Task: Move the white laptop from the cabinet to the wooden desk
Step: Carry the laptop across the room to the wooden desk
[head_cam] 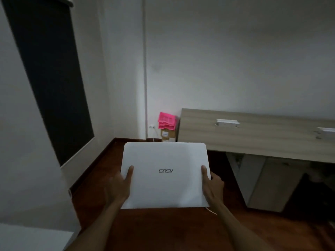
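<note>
Two bare hands carry the closed white laptop (165, 175) in the air above the dark wood floor (163, 230): the left hand (118, 186) clamps its left edge and the right hand (212, 185) its right edge, each thumb lying flat on the lid. Beyond it to the right stands the wooden desk (253, 136), not touching the laptop. Farther back in the corner, pink trays (167, 120) sit on cardboard boxes (167, 135) against the white wall.

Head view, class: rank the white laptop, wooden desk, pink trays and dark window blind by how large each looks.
1. dark window blind
2. wooden desk, partly cut off
3. white laptop, enlarged by nearness, so close to the desk
4. pink trays
</note>
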`<state>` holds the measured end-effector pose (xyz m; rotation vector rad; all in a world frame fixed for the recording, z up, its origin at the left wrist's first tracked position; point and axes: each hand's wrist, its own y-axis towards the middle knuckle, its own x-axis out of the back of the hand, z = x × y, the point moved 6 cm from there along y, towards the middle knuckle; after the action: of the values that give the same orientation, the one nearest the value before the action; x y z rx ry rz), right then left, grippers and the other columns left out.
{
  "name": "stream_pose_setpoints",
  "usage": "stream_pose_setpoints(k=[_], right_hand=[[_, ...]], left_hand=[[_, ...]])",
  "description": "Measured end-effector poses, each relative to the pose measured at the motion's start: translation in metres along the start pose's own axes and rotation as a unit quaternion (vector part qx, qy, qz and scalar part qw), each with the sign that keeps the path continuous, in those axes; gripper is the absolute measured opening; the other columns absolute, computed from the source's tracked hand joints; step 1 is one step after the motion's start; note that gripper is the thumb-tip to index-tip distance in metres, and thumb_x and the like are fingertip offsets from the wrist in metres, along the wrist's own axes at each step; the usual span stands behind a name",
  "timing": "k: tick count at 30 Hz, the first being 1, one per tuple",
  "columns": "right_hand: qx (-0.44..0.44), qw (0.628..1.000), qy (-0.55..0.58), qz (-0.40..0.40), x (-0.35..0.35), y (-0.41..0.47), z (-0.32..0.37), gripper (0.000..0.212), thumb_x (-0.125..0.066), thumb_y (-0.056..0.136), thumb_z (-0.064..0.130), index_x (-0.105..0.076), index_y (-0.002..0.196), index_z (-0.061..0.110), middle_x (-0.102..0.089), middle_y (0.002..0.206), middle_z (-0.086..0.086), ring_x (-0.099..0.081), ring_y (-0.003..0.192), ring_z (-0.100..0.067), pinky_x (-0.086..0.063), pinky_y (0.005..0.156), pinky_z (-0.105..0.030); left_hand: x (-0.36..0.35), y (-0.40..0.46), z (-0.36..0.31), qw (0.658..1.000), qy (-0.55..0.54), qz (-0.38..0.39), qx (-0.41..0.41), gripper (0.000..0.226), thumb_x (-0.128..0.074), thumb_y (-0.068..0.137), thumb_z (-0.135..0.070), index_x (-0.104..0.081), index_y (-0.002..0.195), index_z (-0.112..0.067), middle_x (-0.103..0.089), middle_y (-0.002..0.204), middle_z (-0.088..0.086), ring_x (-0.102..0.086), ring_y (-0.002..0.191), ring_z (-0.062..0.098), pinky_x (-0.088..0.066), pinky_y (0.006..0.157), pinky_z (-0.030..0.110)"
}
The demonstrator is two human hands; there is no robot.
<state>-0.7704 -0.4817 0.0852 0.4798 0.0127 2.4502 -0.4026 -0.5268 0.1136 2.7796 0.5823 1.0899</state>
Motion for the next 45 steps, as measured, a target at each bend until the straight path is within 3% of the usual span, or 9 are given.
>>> stream_pose_setpoints(k=[4, 7, 12, 24, 29, 34, 38, 41, 45], right_hand=[[-0.008, 0.999, -0.003, -0.034, 0.044, 0.037, -0.016, 0.058, -0.049, 0.091, 0.066, -0.066, 0.069, 0.015, -0.071, 0.073, -0.004, -0.069, 0.067, -0.021, -0.045, 0.056, -0.029], [-0.016, 0.999, -0.008, -0.049, 0.060, 0.069, -0.038, 0.069, -0.043, 0.087, 0.076, -0.064, 0.066, 0.014, -0.070, 0.068, -0.005, -0.067, 0.063, -0.022, -0.047, 0.057, -0.033], [-0.029, 0.997, -0.011, -0.076, 0.062, 0.127, -0.057, 0.062, -0.040, 0.093, 0.068, -0.044, 0.051, 0.022, -0.055, 0.055, -0.001, -0.053, 0.053, -0.022, -0.036, 0.055, -0.034], [-0.047, 0.995, -0.029, -0.085, -0.022, 0.339, -0.076, 0.063, -0.037, 0.100, 0.056, -0.045, 0.051, 0.018, -0.053, 0.055, -0.003, -0.052, 0.052, -0.021, -0.035, 0.054, -0.032], [-0.060, 0.993, -0.013, -0.096, -0.046, 0.422, -0.067, 0.063, -0.038, 0.102, 0.051, -0.047, 0.049, 0.017, -0.057, 0.059, -0.008, -0.055, 0.059, -0.025, -0.035, 0.055, -0.033], [-0.055, 0.994, -0.013, -0.094, -0.072, 0.510, -0.069, 0.062, -0.036, 0.105, 0.044, -0.048, 0.054, 0.010, -0.057, 0.061, -0.008, -0.053, 0.060, -0.023, -0.036, 0.054, -0.030], [-0.057, 0.994, -0.029, -0.085, -0.096, 0.602, -0.090, 0.063, -0.034, 0.104, 0.046, -0.043, 0.053, 0.010, -0.055, 0.058, -0.008, -0.052, 0.060, -0.025, -0.038, 0.056, -0.032], [-0.057, 0.996, -0.032, -0.064, -0.114, 0.669, -0.108, 0.055, -0.033, 0.106, 0.042, -0.054, 0.064, 0.014, -0.060, 0.068, -0.004, -0.057, 0.067, -0.018, -0.040, 0.057, -0.025], [-0.069, 0.997, -0.036, -0.022, -0.140, 0.756, -0.128, 0.050, -0.035, 0.104, 0.045, -0.067, 0.097, 0.008, -0.068, 0.090, -0.007, -0.065, 0.085, -0.023, -0.045, 0.066, -0.030]], left_hand=[[-0.058, 0.004, -0.038, 0.999, -0.029, 0.025, -0.009, 0.059, -0.040, 0.093, -0.063, -0.058, 0.077, -0.010, -0.059, 0.069, 0.003, -0.056, 0.059, 0.014, -0.036, 0.053, 0.026], [-0.096, 0.015, -0.060, 0.997, -0.061, 0.034, -0.022, 0.058, -0.043, 0.093, -0.059, -0.060, 0.077, -0.006, -0.062, 0.070, 0.006, -0.056, 0.057, 0.014, -0.036, 0.051, 0.024], [-0.158, 0.060, -0.082, 0.995, -0.074, 0.043, -0.042, 0.058, -0.045, 0.093, -0.059, -0.062, 0.077, -0.006, -0.065, 0.072, 0.005, -0.060, 0.058, 0.016, -0.043, 0.052, 0.026], [-0.310, 0.256, -0.133, 0.992, -0.095, 0.072, -0.039, 0.066, -0.044, 0.085, -0.071, -0.064, 0.069, -0.010, -0.068, 0.067, 0.004, -0.065, 0.057, 0.018, -0.052, 0.056, 0.032], [-0.356, 0.321, -0.168, 0.986, -0.130, 0.098, -0.027, 0.056, -0.050, 0.093, -0.057, -0.069, 0.082, -0.005, -0.068, 0.075, 0.004, -0.063, 0.066, 0.018, -0.042, 0.056, 0.026], [-0.411, 0.382, -0.194, 0.993, -0.082, 0.082, -0.022, 0.058, -0.042, 0.092, -0.064, -0.064, 0.083, -0.011, -0.059, 0.073, -0.003, -0.057, 0.070, 0.021, -0.037, 0.063, 0.031], [-0.475, 0.439, -0.213, 0.997, -0.039, 0.059, -0.036, 0.070, -0.029, 0.089, -0.077, -0.069, 0.094, -0.020, -0.069, 0.079, -0.001, -0.065, 0.074, 0.022, -0.053, 0.074, 0.039], [-0.532, 0.480, -0.224, 0.996, -0.040, 0.068, -0.033, 0.066, -0.030, 0.089, -0.075, -0.070, 0.101, -0.023, -0.070, 0.083, -0.003, -0.066, 0.077, 0.020, -0.055, 0.078, 0.042], [-0.594, 0.528, -0.242, 0.996, -0.040, 0.075, -0.009, 0.061, -0.033, 0.089, -0.075, -0.067, 0.092, -0.025, -0.069, 0.080, -0.008, -0.067, 0.077, 0.016, -0.057, 0.081, 0.046]])
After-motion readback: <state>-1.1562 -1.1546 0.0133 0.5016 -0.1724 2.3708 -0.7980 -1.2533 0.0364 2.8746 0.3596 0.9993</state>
